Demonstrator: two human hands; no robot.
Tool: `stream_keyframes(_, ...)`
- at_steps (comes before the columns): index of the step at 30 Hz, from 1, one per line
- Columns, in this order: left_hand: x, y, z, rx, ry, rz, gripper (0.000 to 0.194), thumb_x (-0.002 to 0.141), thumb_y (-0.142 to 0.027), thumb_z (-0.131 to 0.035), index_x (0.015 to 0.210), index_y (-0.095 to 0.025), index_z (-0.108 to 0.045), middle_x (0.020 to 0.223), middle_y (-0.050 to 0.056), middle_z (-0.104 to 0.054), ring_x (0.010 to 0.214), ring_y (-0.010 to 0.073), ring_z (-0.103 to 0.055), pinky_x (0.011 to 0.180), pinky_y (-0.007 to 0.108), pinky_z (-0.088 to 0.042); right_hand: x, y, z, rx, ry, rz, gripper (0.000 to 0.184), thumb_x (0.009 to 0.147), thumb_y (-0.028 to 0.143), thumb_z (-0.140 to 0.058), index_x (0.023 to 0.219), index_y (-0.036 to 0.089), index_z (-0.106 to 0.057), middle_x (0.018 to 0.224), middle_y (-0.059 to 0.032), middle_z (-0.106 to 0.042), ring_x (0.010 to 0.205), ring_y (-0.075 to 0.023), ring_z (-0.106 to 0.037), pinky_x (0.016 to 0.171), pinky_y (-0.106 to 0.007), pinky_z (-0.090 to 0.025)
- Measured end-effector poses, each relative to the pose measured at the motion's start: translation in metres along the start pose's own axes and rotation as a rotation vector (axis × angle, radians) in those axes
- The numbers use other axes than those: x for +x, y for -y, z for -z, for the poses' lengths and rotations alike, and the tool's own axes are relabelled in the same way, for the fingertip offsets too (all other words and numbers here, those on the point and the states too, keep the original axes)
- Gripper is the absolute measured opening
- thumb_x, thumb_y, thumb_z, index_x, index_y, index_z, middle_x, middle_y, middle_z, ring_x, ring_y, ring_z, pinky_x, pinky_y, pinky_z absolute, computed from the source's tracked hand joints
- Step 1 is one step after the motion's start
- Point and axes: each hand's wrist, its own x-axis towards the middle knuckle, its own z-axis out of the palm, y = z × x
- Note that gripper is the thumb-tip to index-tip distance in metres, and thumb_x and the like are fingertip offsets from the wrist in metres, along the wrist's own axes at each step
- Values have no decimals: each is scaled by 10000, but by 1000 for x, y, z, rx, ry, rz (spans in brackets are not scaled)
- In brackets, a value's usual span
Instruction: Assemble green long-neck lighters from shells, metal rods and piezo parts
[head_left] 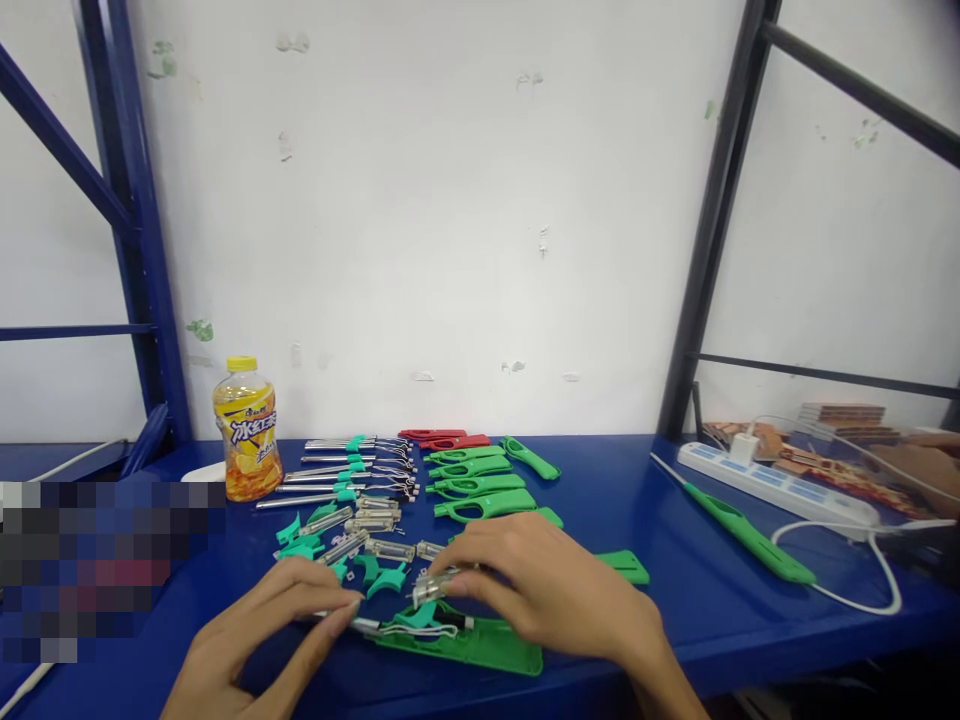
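My left hand (274, 630) pinches a thin metal lighter tube (365, 625) between thumb and fingertips, low in the head view. The tube's end and white wires lie at the left end of an open green lighter shell half (499, 648). In that shell sit a teal trigger (417, 616) and a black cylindrical part (454, 621). My right hand (551, 590) is closed around a small clear fuel tank (432, 588) just above the shell; its fingers partly hide the tank. Several loose teal triggers (388, 580) and clear tanks (390, 549) lie beyond my hands.
Metal tubes with wires (322, 476) lie in a row at the back. Green shells (480, 486) and red shells (454, 442) are beside them. A drink bottle (250, 430) stands left. To the right are a green lighter-shaped tool (750, 535) with a cable and a power strip (787, 488).
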Motion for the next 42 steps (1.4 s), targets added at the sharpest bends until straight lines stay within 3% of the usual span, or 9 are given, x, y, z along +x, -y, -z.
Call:
stream_keyframes(3,9,0,3,11,-64,23,221,980,-541,-727,914,-336,-776,927,-69,-772,847,112,-767,822,110,-587,-7,-6,7,21,-46,-44,254,1136,361,-564,1243,284,-782,1180,1,-835,1065,-217,-757,914,-308,-497)
stream_keyframes(7,22,3,9,171,-85,-77,286,967,-618,-713,940,-343,-786,934,-63,-768,854,112,-757,834,118,-570,-17,-11,18,32,-101,-72,249,1127,377,-586,1242,271,-781,1197,5,-828,1065,-215,-753,898,-313,-495)
stream_keyframes(13,29,19,11,287,-37,-206,398,1031,-667,-587,912,-358,-809,871,-65,-777,779,100,-748,735,125,-565,-24,-17,28,57,-123,-139,253,1123,396,-586,1211,278,-792,1209,20,-826,1076,-214,-747,885,-302,-491)
stream_keyframes(18,23,33,9,330,55,-191,388,1065,-617,-548,1017,-367,-840,937,-19,-799,830,147,-763,746,188,-604,-31,-22,30,37,35,-258,227,1096,382,-614,1148,286,-812,1090,6,-838,1012,-246,-729,847,-321,-465)
stream_keyframes(25,2,26,2,340,142,-173,320,1074,-549,-558,1151,-345,-792,1079,-1,-780,1009,171,-762,891,232,-625,-29,-27,23,17,141,-409,129,1002,376,-730,1020,268,-799,904,9,-786,881,-222,-676,713,-302,-387)
stream_keyframes(28,-8,25,-2,414,199,-201,323,1051,-570,-588,1249,-377,-755,1203,-10,-768,1140,200,-745,1056,306,-590,-29,-29,18,3,152,-454,177,981,425,-748,1043,265,-793,907,-14,-768,907,-252,-668,708,-314,-378)
stream_keyframes(35,-2,16,2,346,317,-206,225,1062,-501,-591,1144,-366,-753,1103,-32,-766,1025,145,-754,923,199,-595,-36,-25,19,15,98,-452,255,1010,497,-711,1139,279,-744,1060,-14,-768,1036,-266,-673,837,-340,-419)
stream_keyframes(38,0,15,0,324,313,-160,242,1073,-523,-569,1077,-356,-743,1062,-39,-763,970,137,-755,902,193,-594,-36,-17,17,57,151,-410,365,910,581,-808,1146,311,-746,1103,5,-758,1064,-265,-673,840,-327,-428)
stream_keyframes(42,-5,24,-3,285,282,-213,218,1091,-482,-554,1188,-381,-721,1053,-57,-767,964,115,-758,920,153,-577,-29,-8,7,26,258,-398,519,779,630,-894,1174,334,-733,1107,5,-749,1051,-287,-672,772,-319,-417)
